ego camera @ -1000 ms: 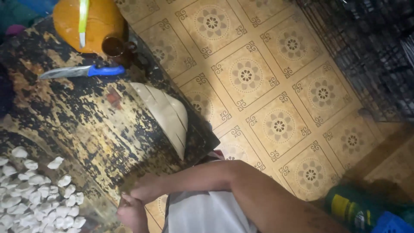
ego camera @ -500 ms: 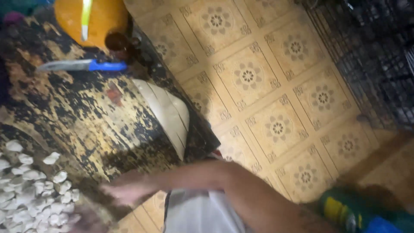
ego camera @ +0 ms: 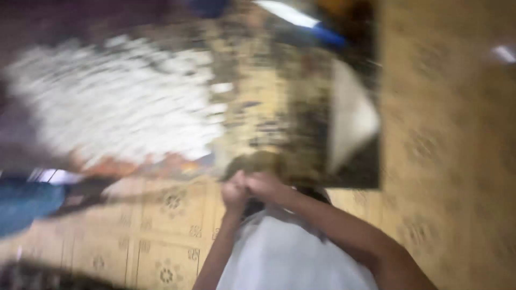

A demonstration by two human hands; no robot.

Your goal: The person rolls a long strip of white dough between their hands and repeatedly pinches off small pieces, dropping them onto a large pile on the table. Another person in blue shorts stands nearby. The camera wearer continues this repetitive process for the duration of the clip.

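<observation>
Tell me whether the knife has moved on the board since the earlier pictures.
Cannot tell. The camera swung and blurred; the knife lies near the board's far edge, beyond the white wedge, much as before.

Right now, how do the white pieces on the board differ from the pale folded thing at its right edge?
The white pieces are many small bits spread wide over the left of the worn board; the pale folded thing is one large shape with a pointed side. The pieces lie farther from the hands; the folded thing lies nearer the right hand, which meets the left hand. Both are whitish and blurred, so finer detail cannot be told.
</observation>
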